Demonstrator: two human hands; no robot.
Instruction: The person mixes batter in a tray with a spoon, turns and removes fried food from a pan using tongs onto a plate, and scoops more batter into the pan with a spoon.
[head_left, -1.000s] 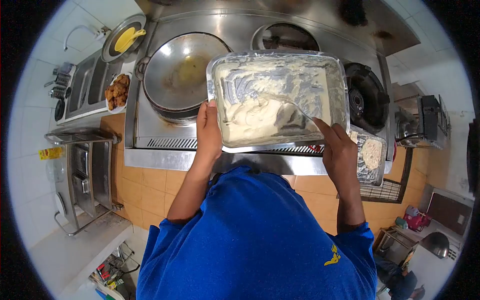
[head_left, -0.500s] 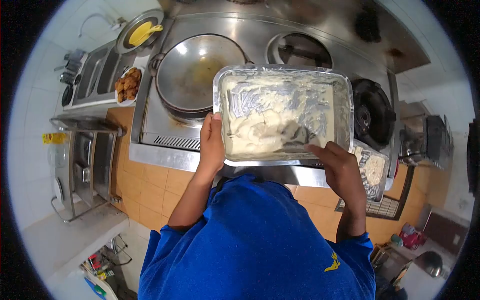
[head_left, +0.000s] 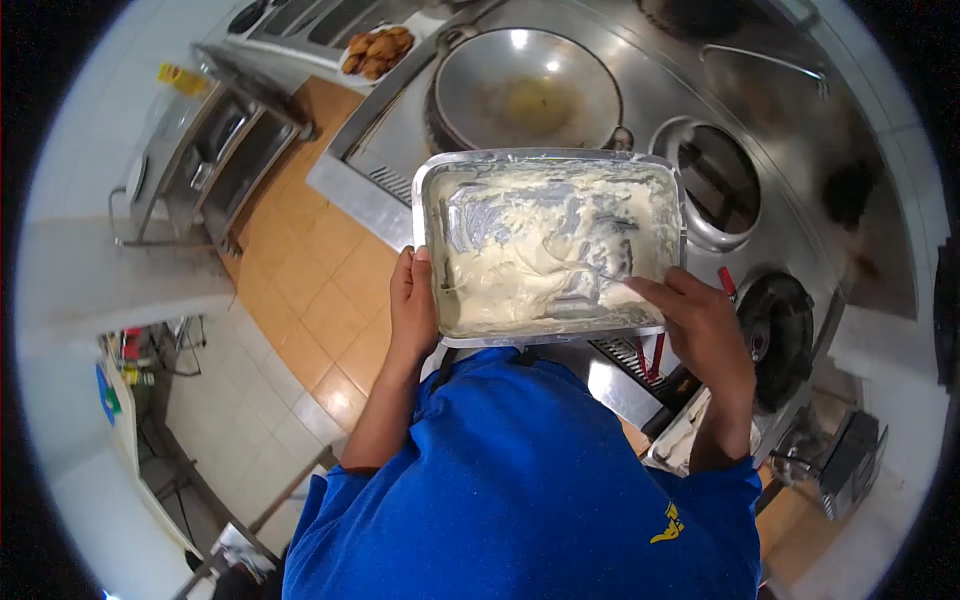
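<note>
A rectangular metal tray [head_left: 549, 157] is held up in front of my chest. Thick, pale cream batter [head_left: 510, 285] is smeared over its floor and walls, heaped mostly at the lower left. My left hand [head_left: 413, 303] is closed on the tray's left edge, thumb on top of the rim. At the lower right, my right hand [head_left: 703, 322] reaches over the rim with its index finger extended to the batter. The other fingers are curled, and what they hold is blurred and coated, perhaps a thin utensil.
A wok [head_left: 528, 85] with yellowish liquid sits on the steel stove beyond the tray. Right of it are a round metal-rimmed burner opening [head_left: 718, 185] and a black burner [head_left: 783, 340]. Fried pieces [head_left: 376, 52] lie on a plate at the upper left; another batter-smeared tray [head_left: 683, 437] is below my right forearm.
My view and body have turned, so the stove has shifted and rotated to the right. The tray has moved slightly left and down in view. My right hand has stirred the batter into new swirls.
</note>
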